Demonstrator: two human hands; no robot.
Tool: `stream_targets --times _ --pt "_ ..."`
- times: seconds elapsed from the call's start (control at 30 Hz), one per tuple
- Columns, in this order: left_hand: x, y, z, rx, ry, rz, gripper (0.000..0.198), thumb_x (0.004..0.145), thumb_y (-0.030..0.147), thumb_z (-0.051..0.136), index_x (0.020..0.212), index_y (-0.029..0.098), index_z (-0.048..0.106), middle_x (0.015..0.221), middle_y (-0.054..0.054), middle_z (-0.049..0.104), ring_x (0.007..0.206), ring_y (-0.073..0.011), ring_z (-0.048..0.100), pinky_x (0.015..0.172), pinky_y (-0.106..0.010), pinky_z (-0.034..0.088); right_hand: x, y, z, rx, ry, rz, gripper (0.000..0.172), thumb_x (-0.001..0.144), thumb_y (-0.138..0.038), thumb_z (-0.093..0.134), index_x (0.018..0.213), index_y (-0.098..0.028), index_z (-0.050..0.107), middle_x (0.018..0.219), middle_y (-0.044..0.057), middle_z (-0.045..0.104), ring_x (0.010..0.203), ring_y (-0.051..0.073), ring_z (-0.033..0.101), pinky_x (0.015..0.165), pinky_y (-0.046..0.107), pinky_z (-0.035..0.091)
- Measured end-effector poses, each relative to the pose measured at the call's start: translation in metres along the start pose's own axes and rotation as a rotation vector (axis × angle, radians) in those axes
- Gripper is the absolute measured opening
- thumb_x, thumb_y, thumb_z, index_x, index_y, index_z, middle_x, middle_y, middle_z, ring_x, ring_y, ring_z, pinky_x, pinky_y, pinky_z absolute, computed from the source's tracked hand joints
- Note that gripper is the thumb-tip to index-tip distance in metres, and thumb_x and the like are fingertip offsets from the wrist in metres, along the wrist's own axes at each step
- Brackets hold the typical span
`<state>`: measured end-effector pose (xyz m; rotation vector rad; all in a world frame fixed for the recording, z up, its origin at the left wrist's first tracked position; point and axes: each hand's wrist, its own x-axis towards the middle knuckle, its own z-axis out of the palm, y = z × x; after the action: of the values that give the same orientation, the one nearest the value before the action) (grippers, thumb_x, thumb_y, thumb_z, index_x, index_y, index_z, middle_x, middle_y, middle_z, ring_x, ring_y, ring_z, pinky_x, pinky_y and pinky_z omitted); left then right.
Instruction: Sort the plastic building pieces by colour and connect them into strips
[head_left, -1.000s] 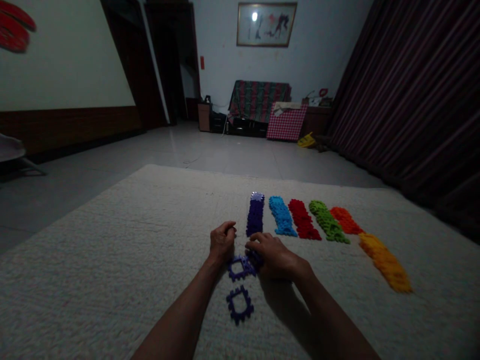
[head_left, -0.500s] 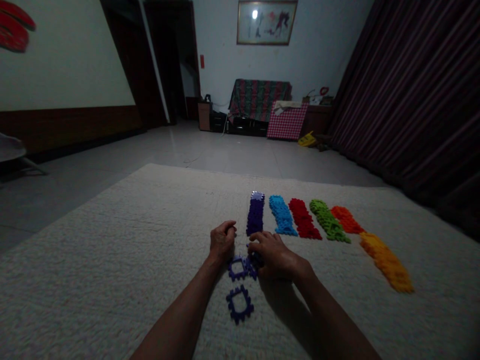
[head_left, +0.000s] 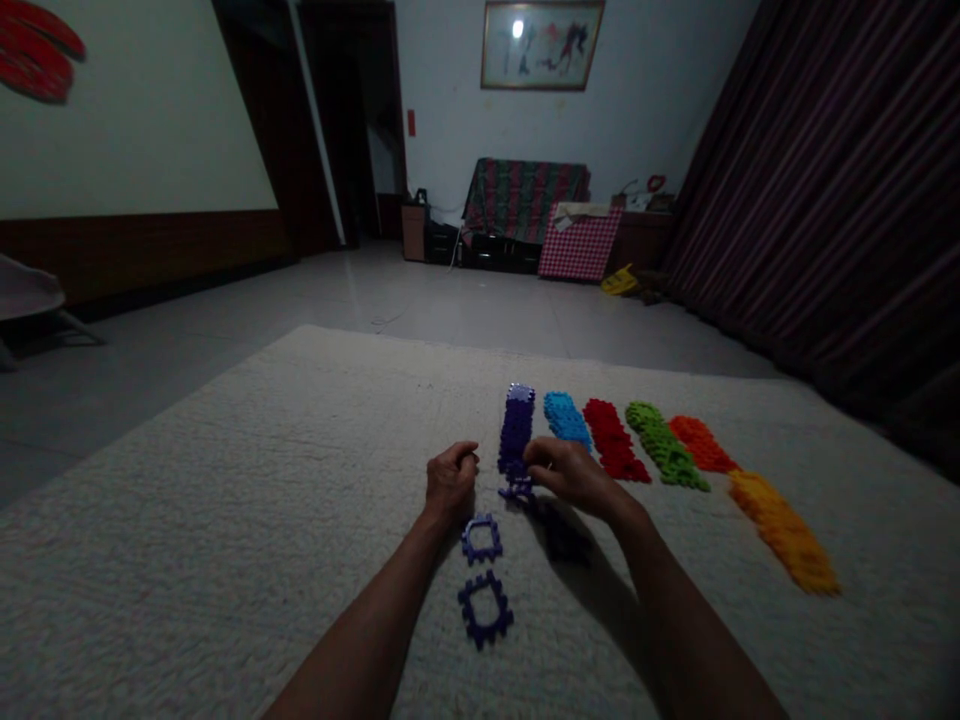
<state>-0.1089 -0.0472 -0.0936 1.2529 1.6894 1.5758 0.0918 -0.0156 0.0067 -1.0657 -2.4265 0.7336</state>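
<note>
On the pale mat, my left hand (head_left: 451, 482) rests with its fingers curled, and whatever they may hold is hidden. My right hand (head_left: 574, 473) is over the near end of the dark purple row (head_left: 517, 430), thumb and fingers pinched together; a small purple piece (head_left: 516, 490) lies by its fingertips, and I cannot make out whether they grip it. Just below my left hand lies a light purple square frame (head_left: 481, 538) with toothed edges. Nearer still is a dark purple square frame (head_left: 486, 608). The right hand partly covers the blue row (head_left: 566, 415).
Right of the blue row lie red (head_left: 615, 440), green (head_left: 666, 445), orange (head_left: 701, 443) and yellow-orange (head_left: 784, 530) rows on the mat (head_left: 225, 480). A covered piece of furniture (head_left: 525, 200) stands at the far wall, and dark curtains (head_left: 795, 200) hang at the right.
My right hand has moved forward and slightly right, from beside the light purple frame to the near end of the purple row. The piece beside that frame has moved forward. My left hand has barely moved.
</note>
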Motion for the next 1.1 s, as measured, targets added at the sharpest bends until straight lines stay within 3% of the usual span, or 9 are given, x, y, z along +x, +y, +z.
stream_targets --times 0.07,0.17,0.37,0.6,0.73,0.87,0.93,1.1 --pt "0.000 0.000 0.000 -0.001 0.001 0.001 0.032 0.077 0.025 0.054 0.099 0.015 0.075 0.081 -0.006 0.075 0.074 -0.0180 0.070 0.071 -0.029 0.055 0.010 0.008 0.005 -0.002 0.100 0.012 0.016 0.079 -0.014 0.053 0.087 -0.017 0.066 0.084 0.003 0.069 0.078 0.016 0.062 0.072 0.028 0.046" --pt "-0.001 0.001 0.000 -0.014 0.004 -0.006 0.031 0.076 0.024 0.054 0.098 0.016 0.076 0.080 -0.006 0.074 0.073 -0.0174 0.069 0.071 -0.028 0.055 0.018 0.017 0.018 0.012 0.129 0.012 0.016 0.079 -0.016 0.054 0.089 -0.018 0.067 0.087 0.004 0.070 0.081 0.017 0.063 0.077 0.031 0.049" --pt "-0.001 0.004 -0.001 -0.004 0.004 0.006 0.031 0.077 0.024 0.054 0.097 0.015 0.076 0.080 -0.006 0.075 0.073 -0.0172 0.069 0.071 -0.028 0.054 0.004 0.019 0.025 -0.129 0.267 0.011 0.016 0.082 -0.017 0.058 0.095 -0.017 0.067 0.097 0.009 0.067 0.092 0.021 0.062 0.084 0.034 0.048" --pt "-0.001 0.004 0.000 -0.055 0.007 -0.032 0.032 0.074 0.025 0.056 0.098 0.015 0.076 0.080 -0.006 0.074 0.071 -0.0172 0.069 0.070 -0.028 0.054 -0.023 0.006 0.022 -0.274 0.033 0.167 0.015 0.085 -0.022 0.058 0.091 -0.017 0.071 0.090 0.008 0.068 0.088 0.022 0.063 0.079 0.031 0.045" --pt "0.001 0.006 -0.002 -0.141 0.043 -0.093 0.033 0.073 0.028 0.057 0.097 0.015 0.075 0.078 -0.005 0.073 0.065 -0.0150 0.065 0.063 -0.026 0.052 -0.028 -0.007 0.038 -0.173 -0.069 0.020 0.021 0.084 -0.018 0.058 0.102 -0.019 0.070 0.097 0.007 0.065 0.091 0.020 0.061 0.084 0.030 0.046" --pt "0.004 0.005 -0.002 -0.244 0.070 -0.155 0.035 0.071 0.030 0.058 0.097 0.014 0.075 0.076 -0.004 0.071 0.060 -0.0131 0.061 0.059 -0.025 0.051 -0.032 -0.024 0.054 -0.078 -0.250 -0.143 0.047 0.074 -0.013 0.067 0.120 -0.023 0.062 0.118 0.007 0.059 0.108 0.021 0.056 0.095 0.032 0.044" --pt "0.005 0.004 -0.001 -0.264 0.085 -0.166 0.035 0.071 0.030 0.058 0.098 0.015 0.074 0.077 -0.005 0.071 0.061 -0.0128 0.061 0.058 -0.025 0.051 -0.034 -0.032 0.057 -0.084 -0.299 -0.169 0.052 0.071 -0.011 0.068 0.121 -0.023 0.061 0.124 0.008 0.057 0.114 0.022 0.054 0.098 0.033 0.043" --pt "0.006 0.004 -0.004 -0.213 0.068 -0.146 0.033 0.070 0.029 0.059 0.096 0.015 0.075 0.076 -0.004 0.072 0.063 -0.0133 0.062 0.059 -0.024 0.050 -0.034 -0.043 0.057 -0.113 -0.280 -0.190 0.022 0.082 -0.013 0.057 0.100 -0.019 0.068 0.106 0.008 0.065 0.096 0.020 0.060 0.086 0.029 0.047"
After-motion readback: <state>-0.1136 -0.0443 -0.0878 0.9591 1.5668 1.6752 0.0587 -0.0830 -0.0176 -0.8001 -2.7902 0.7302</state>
